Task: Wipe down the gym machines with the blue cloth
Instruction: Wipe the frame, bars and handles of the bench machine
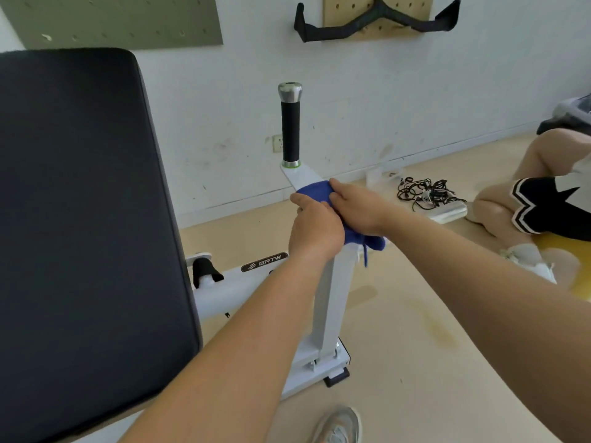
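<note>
Left of both hands stands the big black pad [80, 219]. Under them runs the white machine frame [331, 302], its black handle [290, 132] upright just beyond. The left hand [315, 231] grips the blue cloth [315, 190] against the frame's arm, and the right hand [359, 207] presses it with near-flat fingers.

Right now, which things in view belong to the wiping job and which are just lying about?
Job: blue cloth, left hand and right hand on it, white machine arm under it.
Lying about: tangled cables on the floor, black bar on the pegboard, seated person at right.
</note>
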A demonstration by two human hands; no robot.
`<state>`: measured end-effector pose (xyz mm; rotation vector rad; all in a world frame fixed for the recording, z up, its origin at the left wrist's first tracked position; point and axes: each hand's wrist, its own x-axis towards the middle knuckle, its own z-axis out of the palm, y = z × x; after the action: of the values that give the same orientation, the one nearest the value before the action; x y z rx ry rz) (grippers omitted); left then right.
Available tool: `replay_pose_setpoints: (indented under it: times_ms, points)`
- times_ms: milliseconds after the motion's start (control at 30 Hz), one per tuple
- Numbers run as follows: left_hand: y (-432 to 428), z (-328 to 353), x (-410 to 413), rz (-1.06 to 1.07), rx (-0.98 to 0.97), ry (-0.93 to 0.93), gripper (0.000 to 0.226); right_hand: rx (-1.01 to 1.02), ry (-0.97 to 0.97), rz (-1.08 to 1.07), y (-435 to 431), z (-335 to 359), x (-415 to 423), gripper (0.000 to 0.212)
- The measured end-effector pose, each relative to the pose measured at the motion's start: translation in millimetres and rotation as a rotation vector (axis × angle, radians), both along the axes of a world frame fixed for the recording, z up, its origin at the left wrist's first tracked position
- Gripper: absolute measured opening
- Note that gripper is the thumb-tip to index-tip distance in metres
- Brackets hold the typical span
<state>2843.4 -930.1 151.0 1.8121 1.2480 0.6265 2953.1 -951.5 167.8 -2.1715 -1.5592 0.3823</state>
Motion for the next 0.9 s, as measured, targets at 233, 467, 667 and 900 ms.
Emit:
replay_pose_setpoints:
  times_ms: [233,467,667,900]
  points:
    - [69.3,13.7,13.3,0.053,-0.100,-0.082,0.052,-0.016,0.120,0.021,76.6,2.8,15.2,0.038]
    - [105.4,18.6,20.3,0.092,-0.138,-0.090,0.047,-0.076,0.119,-0.018,110.0,7.5,18.0,0.046]
    - [46.0,23.1,0.3,0.077,-0.170,-0.106,0.036,-0.098,0.115,-0.027,60.6,12.7,1.7,0.043]
    - [-21.7,9.3,-12.1,0.013,-0.239,-0.120,0.057,-0.083,0.074,-0.016,-15.5,0.8,0.4,0.031]
